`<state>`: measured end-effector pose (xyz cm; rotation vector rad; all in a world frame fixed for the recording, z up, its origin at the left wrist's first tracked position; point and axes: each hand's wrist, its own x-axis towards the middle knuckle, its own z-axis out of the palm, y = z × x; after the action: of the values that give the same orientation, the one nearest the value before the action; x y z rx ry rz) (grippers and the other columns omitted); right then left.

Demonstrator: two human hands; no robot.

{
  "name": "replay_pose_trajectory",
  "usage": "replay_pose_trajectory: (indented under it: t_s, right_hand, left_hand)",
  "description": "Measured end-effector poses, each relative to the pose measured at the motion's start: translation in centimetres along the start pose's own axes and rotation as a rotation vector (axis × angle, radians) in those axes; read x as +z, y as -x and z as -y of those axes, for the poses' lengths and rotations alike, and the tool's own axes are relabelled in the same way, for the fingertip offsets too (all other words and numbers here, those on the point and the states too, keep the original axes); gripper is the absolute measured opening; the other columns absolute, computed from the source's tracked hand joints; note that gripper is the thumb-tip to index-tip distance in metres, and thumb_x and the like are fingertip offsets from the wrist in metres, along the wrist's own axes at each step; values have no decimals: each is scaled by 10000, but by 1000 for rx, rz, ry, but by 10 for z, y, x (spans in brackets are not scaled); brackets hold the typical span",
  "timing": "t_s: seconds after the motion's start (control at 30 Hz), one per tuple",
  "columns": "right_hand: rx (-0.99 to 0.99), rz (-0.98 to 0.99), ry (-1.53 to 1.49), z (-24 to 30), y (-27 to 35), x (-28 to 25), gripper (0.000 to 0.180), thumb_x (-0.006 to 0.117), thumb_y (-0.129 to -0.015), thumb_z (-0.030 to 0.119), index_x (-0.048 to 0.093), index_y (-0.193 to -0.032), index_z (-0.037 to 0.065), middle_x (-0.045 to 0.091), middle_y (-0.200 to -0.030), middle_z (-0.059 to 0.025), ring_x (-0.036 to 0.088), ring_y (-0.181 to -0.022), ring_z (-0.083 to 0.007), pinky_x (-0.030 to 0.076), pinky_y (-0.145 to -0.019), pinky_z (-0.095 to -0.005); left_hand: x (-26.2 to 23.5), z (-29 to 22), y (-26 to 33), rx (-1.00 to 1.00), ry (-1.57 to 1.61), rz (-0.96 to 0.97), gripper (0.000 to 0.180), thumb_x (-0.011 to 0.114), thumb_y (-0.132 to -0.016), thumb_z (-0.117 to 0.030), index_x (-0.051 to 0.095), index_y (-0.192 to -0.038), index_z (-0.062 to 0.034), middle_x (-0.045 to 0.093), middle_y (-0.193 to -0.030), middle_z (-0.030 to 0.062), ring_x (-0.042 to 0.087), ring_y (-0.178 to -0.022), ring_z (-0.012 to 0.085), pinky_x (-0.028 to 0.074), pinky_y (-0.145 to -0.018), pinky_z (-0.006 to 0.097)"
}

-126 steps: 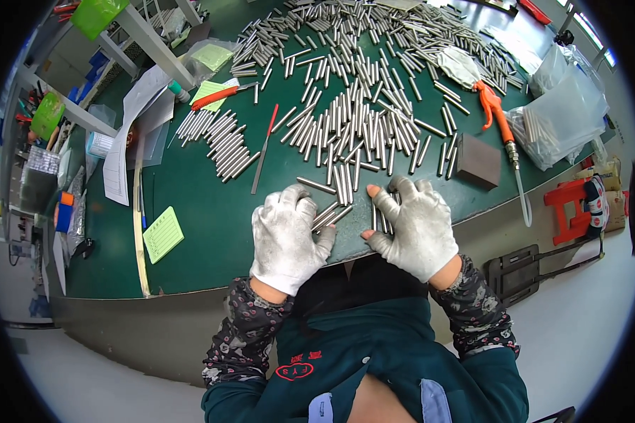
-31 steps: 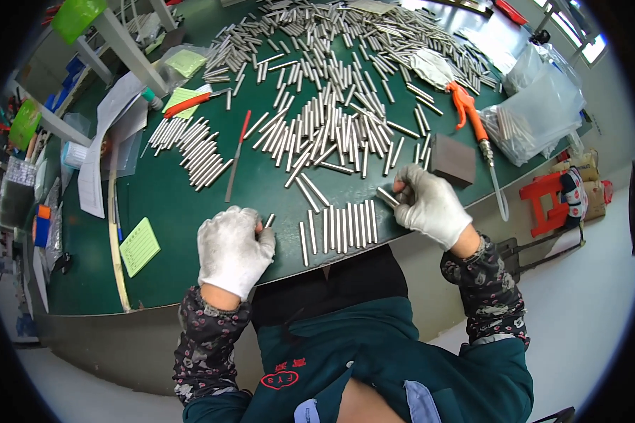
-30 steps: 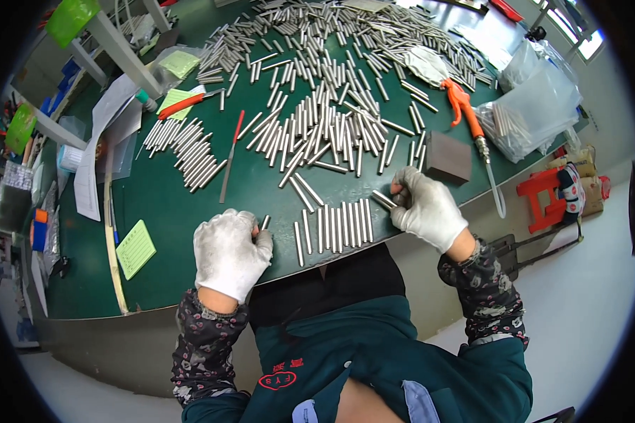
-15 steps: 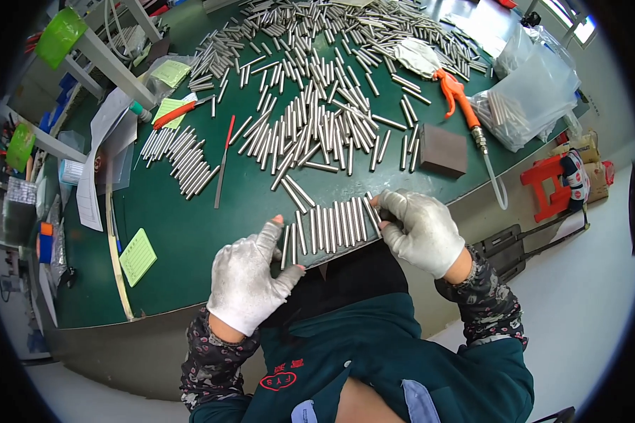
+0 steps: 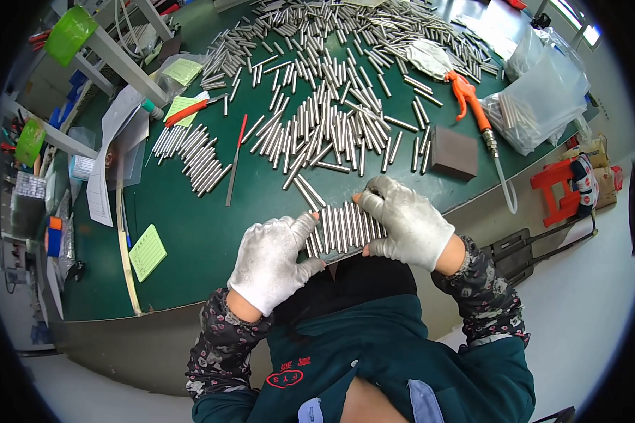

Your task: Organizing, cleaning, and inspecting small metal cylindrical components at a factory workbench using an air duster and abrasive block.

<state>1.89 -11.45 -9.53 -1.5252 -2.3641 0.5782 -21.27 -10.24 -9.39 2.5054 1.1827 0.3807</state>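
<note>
Both my hands wear white gloves. A row of several short metal rods (image 5: pixel 342 229) lies side by side at the near edge of the green table (image 5: pixel 190 233). My left hand (image 5: pixel 271 261) presses against the row's left end, and my right hand (image 5: pixel 406 218) presses against its right end, so the rods are squeezed together between them. Beyond the row, many more loose metal rods (image 5: pixel 331 127) are spread across the table.
A separate batch of rods (image 5: pixel 190 151) lies at the left beside a thin red stick (image 5: pixel 234 161). A grey block (image 5: pixel 453 151), an orange air gun with hose (image 5: pixel 473 106), a clear bag of rods (image 5: pixel 540 99), papers and green note pads (image 5: pixel 147 252) lie around.
My hands have come closer together, pushing the spread row of rods into a tight pack at the table's near edge.
</note>
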Motion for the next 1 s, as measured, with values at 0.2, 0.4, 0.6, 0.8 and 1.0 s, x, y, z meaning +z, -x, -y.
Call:
replay_pose_trajectory:
  t_s: [0.2, 0.4, 0.6, 0.8, 1.0]
  right_hand:
    - [-49, 36, -48, 1, 1, -8, 698, 776, -645, 332, 539, -1235, 42, 530, -1140, -160, 547, -1038, -354, 473, -855, -413]
    - [-66, -60, -46, -3, 3, -2, 531, 720, -714, 269, 574, -1170, 39, 552, -1073, -121, 555, -998, -334, 486, -810, -415]
    - [-76, -88, -43, -5, 2, 1, 506, 707, -723, 262, 576, -1164, 51, 551, -1080, -121, 555, -991, -327, 482, -819, -416]
    - [-82, -113, -50, -6, 3, 5, 502, 705, -722, 253, 577, -1165, 56, 550, -1101, -133, 553, -988, -331, 481, -822, -412]
    - [-87, -131, -62, -7, 5, 6, 483, 703, -725, 241, 586, -1153, 51, 556, -1089, -137, 550, -988, -332, 477, -823, -409]
  left_hand:
    - [-5, 13, -5, 42, 63, -70, 472, 758, -665, -142, 602, -1101, -52, 584, -773, 100, 581, -738, 285, 465, -671, 395]
    - [-2, 27, -42, 126, -249, -161, 308, 664, -713, -52, 650, -1014, -117, 611, -819, 81, 600, -773, 277, 469, -680, 390]
    - [-2, 30, -55, 188, -426, -117, 191, 559, -773, -75, 645, -935, -128, 589, -779, 55, 606, -771, 240, 444, -662, 378]
    - [-4, 24, -50, 109, -667, -6, 105, 567, -775, -132, 627, -855, -100, 589, -778, 38, 595, -806, 206, 422, -706, 357]
    - [-21, 31, -23, -99, -628, 33, 189, 618, -752, -259, 609, -716, -73, 595, -726, 88, 610, -751, 263, 453, -688, 394]
